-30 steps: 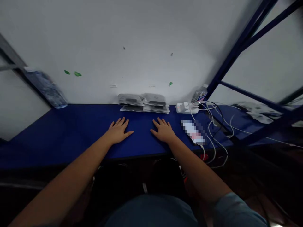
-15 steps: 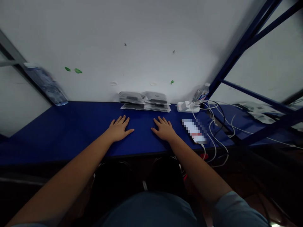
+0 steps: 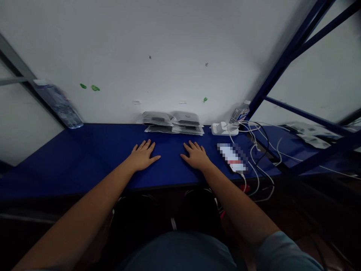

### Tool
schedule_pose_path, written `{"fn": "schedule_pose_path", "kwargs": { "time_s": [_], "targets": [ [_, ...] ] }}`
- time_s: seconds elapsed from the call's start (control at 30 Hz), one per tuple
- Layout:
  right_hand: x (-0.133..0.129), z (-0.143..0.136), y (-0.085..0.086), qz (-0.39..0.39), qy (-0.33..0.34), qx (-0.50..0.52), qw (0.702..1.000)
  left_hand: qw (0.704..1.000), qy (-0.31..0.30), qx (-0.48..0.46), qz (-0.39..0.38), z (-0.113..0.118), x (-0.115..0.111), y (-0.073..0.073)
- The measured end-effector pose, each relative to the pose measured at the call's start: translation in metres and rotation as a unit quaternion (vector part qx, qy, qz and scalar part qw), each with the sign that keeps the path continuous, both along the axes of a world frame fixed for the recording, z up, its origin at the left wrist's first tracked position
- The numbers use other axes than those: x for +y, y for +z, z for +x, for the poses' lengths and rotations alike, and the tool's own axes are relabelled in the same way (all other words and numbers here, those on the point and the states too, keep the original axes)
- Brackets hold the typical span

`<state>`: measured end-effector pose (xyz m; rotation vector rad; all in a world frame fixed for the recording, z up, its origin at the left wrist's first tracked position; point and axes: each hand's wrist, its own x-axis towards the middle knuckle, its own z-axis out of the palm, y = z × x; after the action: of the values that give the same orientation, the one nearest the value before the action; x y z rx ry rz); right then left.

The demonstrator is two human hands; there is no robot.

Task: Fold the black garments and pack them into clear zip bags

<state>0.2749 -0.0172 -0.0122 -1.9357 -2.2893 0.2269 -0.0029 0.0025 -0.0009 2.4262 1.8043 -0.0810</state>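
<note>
My left hand (image 3: 142, 156) lies flat on the blue table (image 3: 93, 150), fingers spread and thumb pointing right, holding nothing. Flat on the same surface, my right hand (image 3: 196, 155) has its fingers apart and holds nothing. Beyond both hands, against the wall, clear bags with dark contents (image 3: 158, 118) sit in two stacks side by side; neither hand touches them. To the right of my right hand lies a phone (image 3: 232, 158) with a lit, blurred-out screen and a white cable at its lower end.
A white power strip (image 3: 225, 128) with plugs and tangled cables (image 3: 255, 143) is at the back right, beside a small bottle (image 3: 240, 111). A large clear bottle (image 3: 60, 105) leans at the back left. Blue frame bars (image 3: 287, 60) rise on the right.
The whole view has shifted slightly, so things appear a little lower. Both hands stay flat in the same places on the table.
</note>
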Motion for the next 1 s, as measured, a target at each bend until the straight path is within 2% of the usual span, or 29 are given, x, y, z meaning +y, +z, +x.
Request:
{"fn": "schedule_pose_path", "kwargs": {
  "time_s": [0.83, 0.9, 1.0],
  "targets": [
    [0.000, 0.001, -0.002, 0.010, 0.000, 0.005, 1.000, 1.000, -0.002, -0.009, 0.002, -0.002, 0.002, -0.001],
    [0.000, 0.000, -0.001, 0.007, 0.001, 0.005, 1.000, 1.000, 0.001, -0.013, 0.021, 0.000, 0.004, 0.003],
    [0.000, 0.000, -0.001, 0.005, 0.001, 0.009, 1.000, 0.995, 0.009, -0.025, 0.100, 0.007, 0.013, 0.015]
  ]
}}
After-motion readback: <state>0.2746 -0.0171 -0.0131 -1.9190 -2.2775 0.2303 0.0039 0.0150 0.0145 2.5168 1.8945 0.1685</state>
